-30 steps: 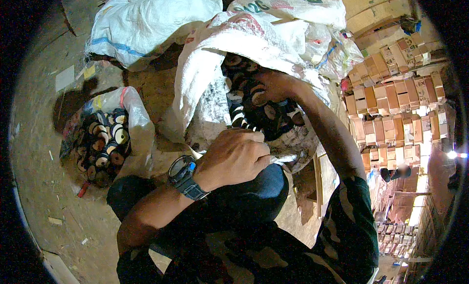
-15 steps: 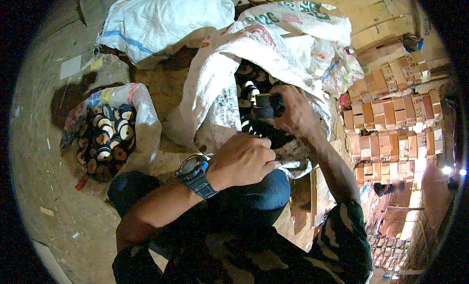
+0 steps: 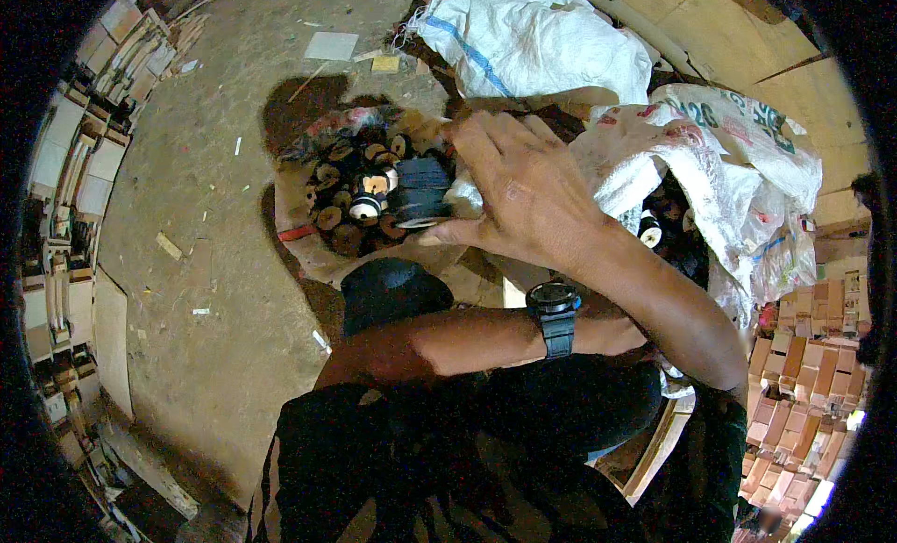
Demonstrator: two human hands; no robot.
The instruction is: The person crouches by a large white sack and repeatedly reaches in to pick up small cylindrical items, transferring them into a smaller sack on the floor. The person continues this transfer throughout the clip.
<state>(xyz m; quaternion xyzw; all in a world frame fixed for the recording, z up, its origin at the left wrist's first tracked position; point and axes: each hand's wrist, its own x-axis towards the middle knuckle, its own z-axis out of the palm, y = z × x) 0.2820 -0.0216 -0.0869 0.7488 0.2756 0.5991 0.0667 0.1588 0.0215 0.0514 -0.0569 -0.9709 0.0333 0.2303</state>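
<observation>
My right hand [image 3: 523, 183] reaches left across my body, its thumb and forefinger spread wide apart. Just beyond those fingertips are dark wound spools [image 3: 420, 192] with pale rims, over a clear plastic bag [image 3: 313, 249]. The thumb tip overlaps their lower rim; whether it touches them I cannot tell. Inside the bag sit several more spools [image 3: 348, 236], brown-ended or black and cream. My left hand [image 3: 612, 335], below a wristwatch [image 3: 553, 305], passes under my right forearm, which hides its fingers. Behind that forearm, an opened white woven sack [image 3: 631, 174] holds more dark spools [image 3: 650, 229].
A full white sack with a blue stripe [image 3: 551, 38] lies at the back. Another printed sack [image 3: 733, 122] sits at the right. Stacked cardboard pieces [image 3: 794, 375] line the right side, and boards [image 3: 70, 216] the left. Paper scraps [image 3: 332, 46] litter the floor.
My right hand has swung from the woven sack to the plastic bag, bringing dark spools, and its fingers have spread. My left hand has slipped beneath the right forearm. The view has turned left.
</observation>
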